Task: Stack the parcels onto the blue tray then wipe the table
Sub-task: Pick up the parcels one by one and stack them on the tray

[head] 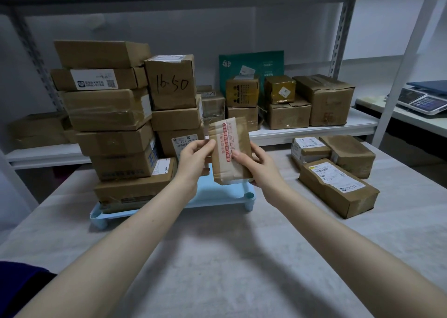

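Note:
A small flat brown parcel (pixel 228 148) with red printed tape is held upright above the right part of the blue tray (pixel 217 194). My left hand (pixel 193 158) pinches its left edge and my right hand (pixel 254 163) grips its right side and lower part. On the tray's left and middle stand two tall stacks of cardboard parcels (pixel 113 114), one topped by a box marked "16-50" (pixel 171 84). Three more parcels lie on the table to the right: a long one (pixel 338 188), a taped brown one (pixel 348 154) and a labelled one (pixel 308 148).
Behind the white table (pixel 217 257) runs a white metal shelf (pixel 314 131) holding several boxes and a green bag (pixel 251 65). A weighing scale (pixel 423 100) sits on a counter at far right. A shelf upright (pixel 408 59) stands by the table's right rear corner.

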Available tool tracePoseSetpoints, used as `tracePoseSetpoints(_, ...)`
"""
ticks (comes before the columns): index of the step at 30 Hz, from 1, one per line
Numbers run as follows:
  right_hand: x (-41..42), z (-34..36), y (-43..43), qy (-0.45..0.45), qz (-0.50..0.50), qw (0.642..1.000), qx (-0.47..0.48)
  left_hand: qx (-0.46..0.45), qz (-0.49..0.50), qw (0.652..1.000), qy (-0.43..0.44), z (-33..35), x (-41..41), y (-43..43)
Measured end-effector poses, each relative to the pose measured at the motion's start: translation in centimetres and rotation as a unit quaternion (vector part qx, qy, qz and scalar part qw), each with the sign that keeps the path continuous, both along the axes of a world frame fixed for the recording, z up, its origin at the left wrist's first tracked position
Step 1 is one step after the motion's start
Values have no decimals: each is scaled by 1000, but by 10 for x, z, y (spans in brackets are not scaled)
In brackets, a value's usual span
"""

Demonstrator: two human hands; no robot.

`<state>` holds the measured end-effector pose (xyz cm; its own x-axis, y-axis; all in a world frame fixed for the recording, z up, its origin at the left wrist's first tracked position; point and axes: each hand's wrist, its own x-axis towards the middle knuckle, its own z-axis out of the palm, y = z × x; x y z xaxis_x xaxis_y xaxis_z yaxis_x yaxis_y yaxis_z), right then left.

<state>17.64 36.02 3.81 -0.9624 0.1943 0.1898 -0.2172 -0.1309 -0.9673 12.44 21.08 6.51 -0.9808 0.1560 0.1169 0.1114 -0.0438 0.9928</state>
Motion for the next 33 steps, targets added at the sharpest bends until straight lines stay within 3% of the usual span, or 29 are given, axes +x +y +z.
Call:
tracePoseSetpoints(5,0,2,0,-84,45,992,-86,57,-45,995,-75,0,0,-2)
tracePoseSetpoints(10,0,3,4,-110,100,969,-199,72,-129,976,-160,-3,-3,-11)
tracePoseSetpoints(17,7,8,4,-117,178,928,-306,119,-216,955,-165,-2,0,-9)
tracePoseSetpoints(20,1,7,4,-140,90,944,-286,144,-182,960,-156,2,1,-8)
tracePoseSetpoints(24,-11,-2,12,-168,-32,970,-172,121,-116,975,-143,2,1,-7)
tracePoseSetpoints(29,-6,-1,7,-183,-11,980,-77,78,-14,991,-109,5,6,-3)
tracePoseSetpoints(33,-5,1,-3,-108,-38,988,99,26,60,995,-72,5,6,-2)
